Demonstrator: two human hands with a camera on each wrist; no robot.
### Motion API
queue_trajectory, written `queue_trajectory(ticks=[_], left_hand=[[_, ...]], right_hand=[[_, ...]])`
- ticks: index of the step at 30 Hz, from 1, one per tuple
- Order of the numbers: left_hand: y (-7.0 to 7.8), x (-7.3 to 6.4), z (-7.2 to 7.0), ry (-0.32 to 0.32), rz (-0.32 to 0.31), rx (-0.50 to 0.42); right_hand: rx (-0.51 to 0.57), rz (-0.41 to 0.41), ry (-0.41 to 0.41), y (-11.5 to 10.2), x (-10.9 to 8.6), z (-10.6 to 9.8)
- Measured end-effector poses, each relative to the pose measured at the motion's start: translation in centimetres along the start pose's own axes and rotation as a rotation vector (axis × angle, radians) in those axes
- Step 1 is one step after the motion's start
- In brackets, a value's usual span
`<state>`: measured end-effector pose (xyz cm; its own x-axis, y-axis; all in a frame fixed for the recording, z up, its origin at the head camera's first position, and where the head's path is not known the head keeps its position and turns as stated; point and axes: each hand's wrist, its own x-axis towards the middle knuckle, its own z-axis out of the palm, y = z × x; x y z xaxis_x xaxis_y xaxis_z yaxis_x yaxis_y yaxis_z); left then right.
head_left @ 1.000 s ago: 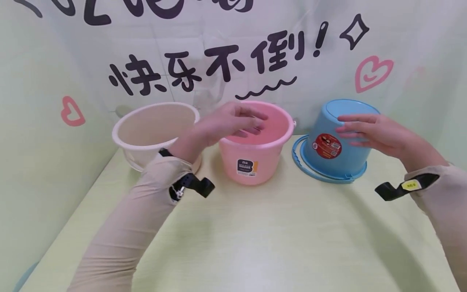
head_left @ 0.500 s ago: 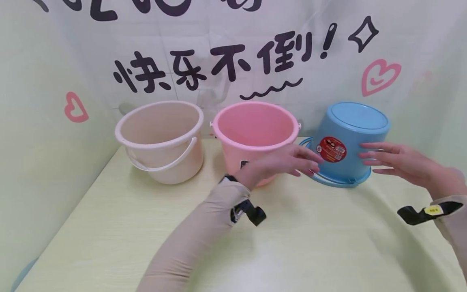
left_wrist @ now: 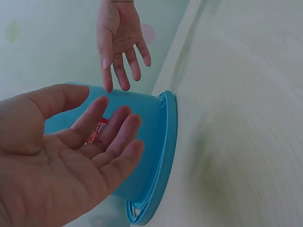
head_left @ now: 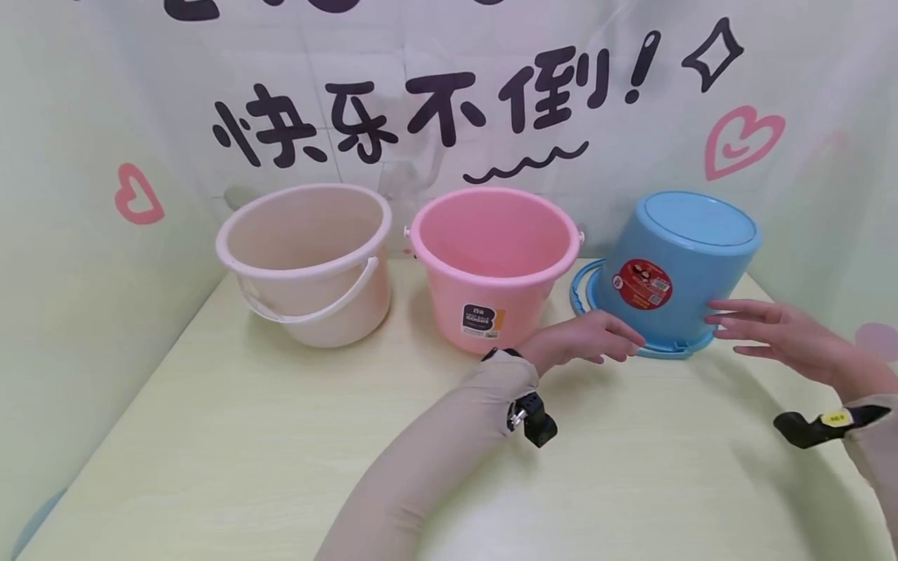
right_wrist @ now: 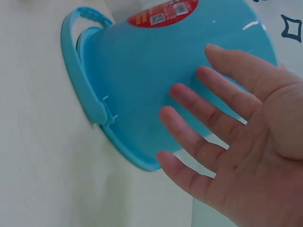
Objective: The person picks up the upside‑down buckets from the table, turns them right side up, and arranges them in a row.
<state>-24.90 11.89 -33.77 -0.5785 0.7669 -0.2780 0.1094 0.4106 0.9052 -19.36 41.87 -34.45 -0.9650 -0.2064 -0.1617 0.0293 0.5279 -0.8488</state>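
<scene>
Nearest are two beige sleeves (head_left: 435,452), each with a black strap-on camera mount (head_left: 536,421) at the wrist, reaching in over the pale yellow-green tabletop (head_left: 281,452).

Past them, the left hand (head_left: 585,340) is low in front of the left side of the blue plastic bucket (head_left: 691,273), and the right hand (head_left: 793,339) is at that bucket's right side. Both hands grasp nothing: their fingers are loosely extended, palms turned toward each other. Whether any fingertip touches the blue wall I cannot tell.

A second ago the left hand was over the pink plastic bucket (head_left: 494,269); it has since crossed right and come down, and the right hand is lower too. The work therefore now seems centred on the blue bucket, which the hands flank without a hold.

The blue bucket stands upside down at the far right, its blue handle (head_left: 577,292) lying about the downturned rim. The pink bucket stands upright left of it, and the cream plastic bucket (head_left: 316,304) upright at far left, its handle hanging in front. Farthest is the white printed cloth (head_left: 456,175).
</scene>
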Motion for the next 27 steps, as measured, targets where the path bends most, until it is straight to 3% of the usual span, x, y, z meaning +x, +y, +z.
queue_trajectory(ticks=[6,10,19,27], left_hand=[[-0.7,2.7,0.9,0.129,-0.035,0.071],[-1.3,4.1,1.1,0.212,0.013,0.14],[-2.1,5.8,1.2,0.21,0.076,0.438],[-2.7,6.8,1.8,0.223,0.09,0.503]], right_hand=[[-0.118,0.015,0.04,0.8,0.1,0.2],[-0.216,0.02,0.074,1.1,0.3,0.7],[-0.33,0.037,0.073,1.7,1.1,2.0],[-0.416,0.014,0.086,2.3,1.5,2.7]])
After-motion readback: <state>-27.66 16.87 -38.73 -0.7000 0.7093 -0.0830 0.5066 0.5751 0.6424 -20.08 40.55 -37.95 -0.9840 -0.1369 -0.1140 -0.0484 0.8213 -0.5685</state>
